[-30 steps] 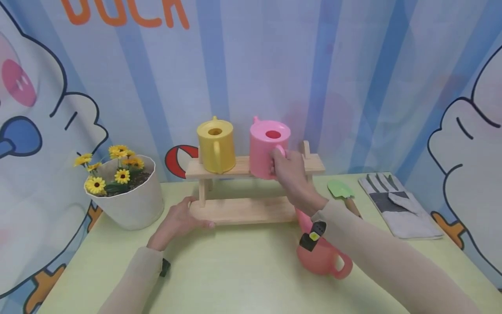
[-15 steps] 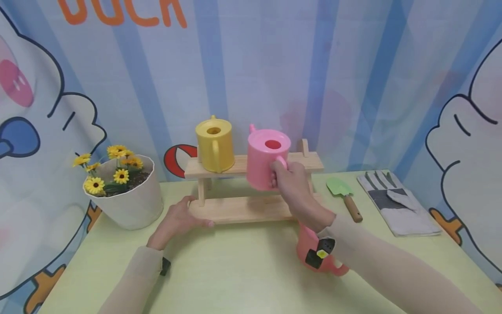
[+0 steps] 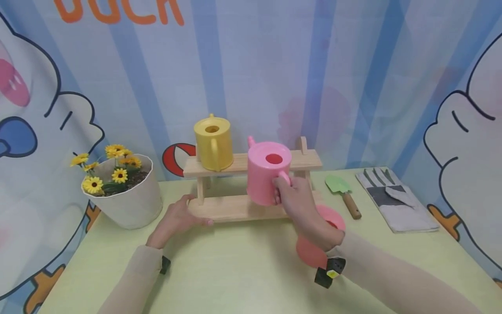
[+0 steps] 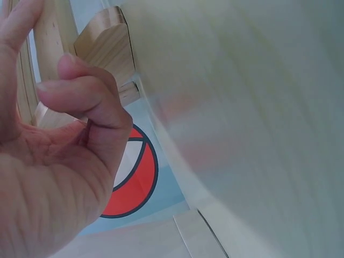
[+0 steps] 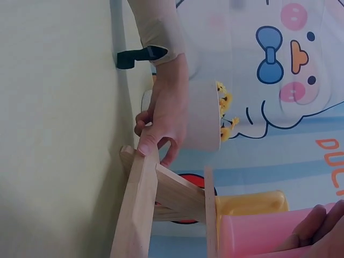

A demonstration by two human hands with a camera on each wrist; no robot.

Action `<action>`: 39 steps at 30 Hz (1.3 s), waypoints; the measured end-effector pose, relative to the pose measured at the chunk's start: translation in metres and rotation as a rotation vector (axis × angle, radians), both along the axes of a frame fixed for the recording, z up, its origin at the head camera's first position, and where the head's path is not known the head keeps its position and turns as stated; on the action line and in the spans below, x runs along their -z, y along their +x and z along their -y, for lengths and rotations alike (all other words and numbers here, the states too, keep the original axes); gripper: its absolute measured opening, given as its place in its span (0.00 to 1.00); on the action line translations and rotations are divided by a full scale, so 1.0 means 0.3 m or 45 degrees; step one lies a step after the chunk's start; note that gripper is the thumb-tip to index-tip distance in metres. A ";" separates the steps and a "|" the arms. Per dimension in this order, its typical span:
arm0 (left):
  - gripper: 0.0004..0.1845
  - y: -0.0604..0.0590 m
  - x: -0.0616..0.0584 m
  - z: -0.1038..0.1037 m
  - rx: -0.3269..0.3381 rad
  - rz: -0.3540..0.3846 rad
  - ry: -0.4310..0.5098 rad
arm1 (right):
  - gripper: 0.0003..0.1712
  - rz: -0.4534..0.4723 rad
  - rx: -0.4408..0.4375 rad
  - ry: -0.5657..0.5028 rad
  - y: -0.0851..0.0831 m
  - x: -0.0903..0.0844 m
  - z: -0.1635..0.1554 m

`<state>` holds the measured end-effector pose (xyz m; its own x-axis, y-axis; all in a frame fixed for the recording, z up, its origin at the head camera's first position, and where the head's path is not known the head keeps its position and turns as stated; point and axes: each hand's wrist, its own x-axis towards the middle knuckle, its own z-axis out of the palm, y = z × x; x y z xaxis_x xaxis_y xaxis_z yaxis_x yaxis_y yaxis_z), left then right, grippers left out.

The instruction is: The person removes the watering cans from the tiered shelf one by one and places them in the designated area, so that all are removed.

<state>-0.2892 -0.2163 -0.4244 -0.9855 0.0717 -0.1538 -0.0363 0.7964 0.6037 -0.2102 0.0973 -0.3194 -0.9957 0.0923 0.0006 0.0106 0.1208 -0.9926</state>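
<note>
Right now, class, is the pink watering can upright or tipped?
Upright, or nearly: the pink watering can, held by the right hand, has its top opening facing up.

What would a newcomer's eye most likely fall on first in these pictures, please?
Probably the bright pink cylindrical watering can, held by its handle in the right hand, in front of the two-tier pale wooden stand in the head view. Next might come the yellow cylindrical watering can on the stand's upper shelf, then the yellow daisy-like flowers in the white pot left of the stand.
</note>
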 end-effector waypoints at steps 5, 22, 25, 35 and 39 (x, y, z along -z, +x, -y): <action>0.65 0.002 -0.003 0.000 0.013 -0.009 0.001 | 0.16 0.008 -0.024 0.021 0.041 0.019 -0.012; 0.66 0.000 0.000 0.003 0.020 -0.012 -0.006 | 0.11 0.120 -0.008 -0.016 0.159 0.104 -0.026; 0.66 0.002 -0.002 0.003 0.020 -0.013 -0.009 | 0.14 0.142 -0.002 0.006 0.178 0.135 -0.034; 0.65 0.000 0.001 0.002 0.012 -0.012 -0.003 | 0.17 0.246 0.017 0.135 0.217 0.210 -0.050; 0.66 -0.002 0.003 0.003 0.014 -0.009 -0.006 | 0.17 0.268 0.033 0.144 0.227 0.247 -0.055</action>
